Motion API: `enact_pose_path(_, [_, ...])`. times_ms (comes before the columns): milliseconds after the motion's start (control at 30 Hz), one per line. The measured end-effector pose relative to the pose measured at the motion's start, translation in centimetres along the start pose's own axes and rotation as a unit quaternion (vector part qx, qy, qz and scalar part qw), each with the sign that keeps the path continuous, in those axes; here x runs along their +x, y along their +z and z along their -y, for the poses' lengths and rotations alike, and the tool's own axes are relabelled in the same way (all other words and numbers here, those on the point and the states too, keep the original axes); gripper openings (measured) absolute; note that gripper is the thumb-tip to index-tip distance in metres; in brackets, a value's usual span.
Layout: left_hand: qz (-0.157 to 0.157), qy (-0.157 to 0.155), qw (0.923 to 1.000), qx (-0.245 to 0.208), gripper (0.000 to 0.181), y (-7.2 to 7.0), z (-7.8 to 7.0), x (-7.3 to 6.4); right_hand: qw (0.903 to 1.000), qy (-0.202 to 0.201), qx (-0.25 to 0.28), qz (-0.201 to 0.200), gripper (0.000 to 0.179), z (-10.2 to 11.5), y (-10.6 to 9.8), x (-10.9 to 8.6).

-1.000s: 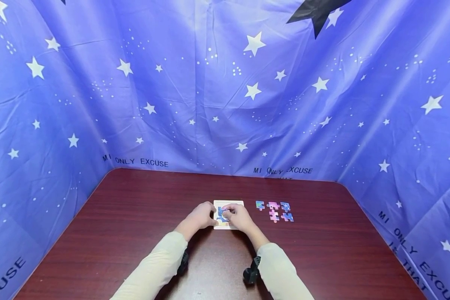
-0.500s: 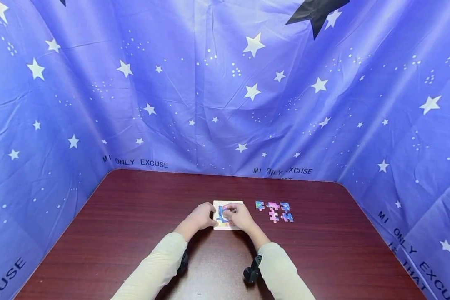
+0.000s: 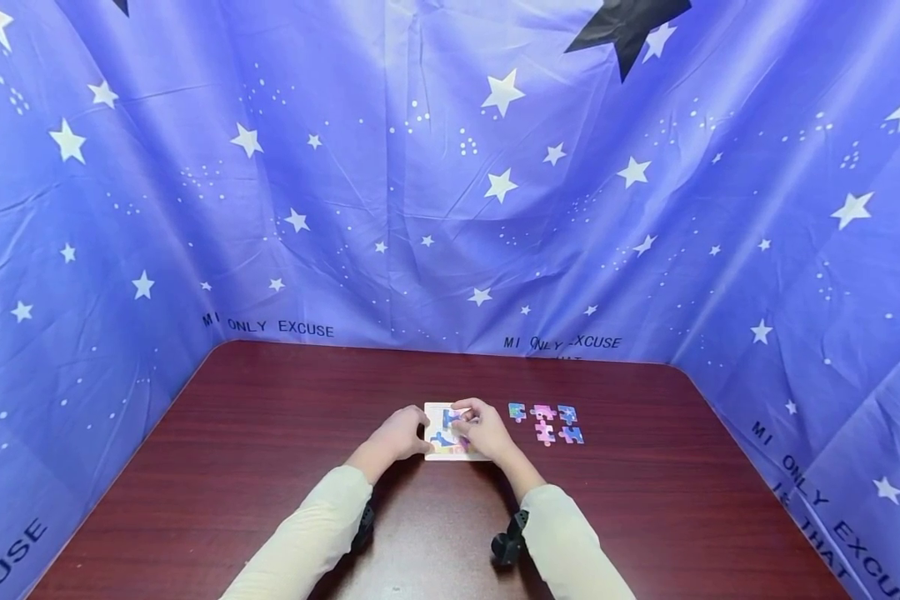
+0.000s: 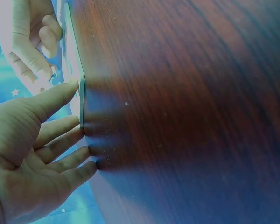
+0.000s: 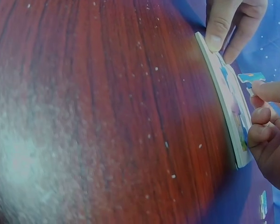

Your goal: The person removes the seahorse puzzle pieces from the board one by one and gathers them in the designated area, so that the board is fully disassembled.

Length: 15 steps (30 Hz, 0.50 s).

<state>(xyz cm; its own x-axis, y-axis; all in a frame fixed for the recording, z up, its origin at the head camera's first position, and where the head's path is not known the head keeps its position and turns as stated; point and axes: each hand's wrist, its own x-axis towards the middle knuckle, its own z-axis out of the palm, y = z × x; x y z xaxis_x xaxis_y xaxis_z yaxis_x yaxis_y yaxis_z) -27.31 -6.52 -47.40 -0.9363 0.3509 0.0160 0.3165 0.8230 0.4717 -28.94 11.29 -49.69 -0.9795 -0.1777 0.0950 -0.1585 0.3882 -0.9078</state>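
the right hand (image 3: 486,432) has shifted the blue puzzle piece (image 5: 252,76) rightward; its grip pinches it, apparently above the tray (image 3: 450,457), so likely not yet seated. the left hand (image 3: 400,432), fingers spread, touches the tray's left side.

We see that the cloth (image 3: 435,196) is of a blue-violet colour, patterned with white stars (image 3: 503,92), small white dots, black lettering (image 3: 306,329) and one large black star (image 3: 626,35), while the table (image 3: 270,433) is dark reddish brown with darker grain streaks. We find the rim of the puzzle board (image 3: 438,457) pale cream and the print inside it (image 3: 442,440) blue, pink and yellow, whereas the held puzzle piece (image 5: 254,77) is blue with an orange spot. Among the loose pieces (image 3: 545,433) we count two mainly pink, two mainly blue and one blue-green, and we notice cream sleeves (image 3: 307,533) and black wrist cameras (image 3: 504,550).
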Motion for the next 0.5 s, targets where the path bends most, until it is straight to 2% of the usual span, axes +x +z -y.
enact_pose_path(267, [0.006,-0.007,0.9999,-0.006,0.041,0.0,0.0,0.0,0.9991,-0.017,-0.032,-0.021,0.019,-0.3,-0.7,0.1])
enact_pose_path(500, [0.01,-0.004,0.9999,-0.005,0.041,0.0,0.1,0.0,0.9986,-0.006,-0.047,-0.022,0.019,-0.4,-1.9,0.0])
